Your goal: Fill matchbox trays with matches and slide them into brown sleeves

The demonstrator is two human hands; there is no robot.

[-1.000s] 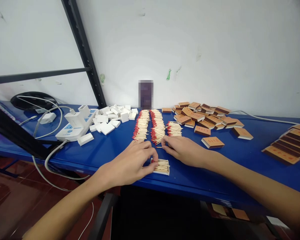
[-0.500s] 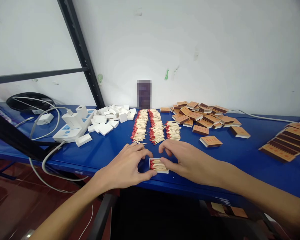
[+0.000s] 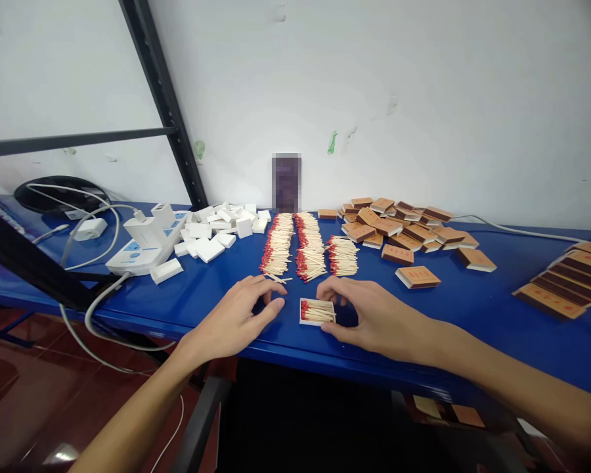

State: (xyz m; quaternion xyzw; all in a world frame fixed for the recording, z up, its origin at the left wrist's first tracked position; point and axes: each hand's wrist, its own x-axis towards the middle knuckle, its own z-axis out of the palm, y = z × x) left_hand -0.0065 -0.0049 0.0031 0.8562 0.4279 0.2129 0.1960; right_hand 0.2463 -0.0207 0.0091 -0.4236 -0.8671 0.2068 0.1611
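Note:
A small white matchbox tray [image 3: 309, 322] lies near the front edge of the blue table, filled with red-headed matches [image 3: 317, 310]. My right hand [image 3: 369, 315] grips its right end, thumb at the near side and fingers at the far side. To the left of the tray, my left hand [image 3: 239, 314] hovers apart from it, open, with thumb and fingers spread and nothing between them. Beyond both hands, loose matches stand in a long left row [image 3: 278, 246], a long middle row [image 3: 309, 246] and a shorter right row [image 3: 343, 256].
White empty trays [image 3: 209, 249] are heaped at the back left, beside a power strip [image 3: 140, 256] with cables. Orange matchbox sleeves [image 3: 417, 276] are piled at the back right. More boxes [image 3: 551, 301] lie lined up far right. A black shelf post [image 3: 165, 98] rises at left.
My left hand has let go of the tray and drawn back to the left. The tray has shifted slightly away from the table edge, with my right hand on its right end.

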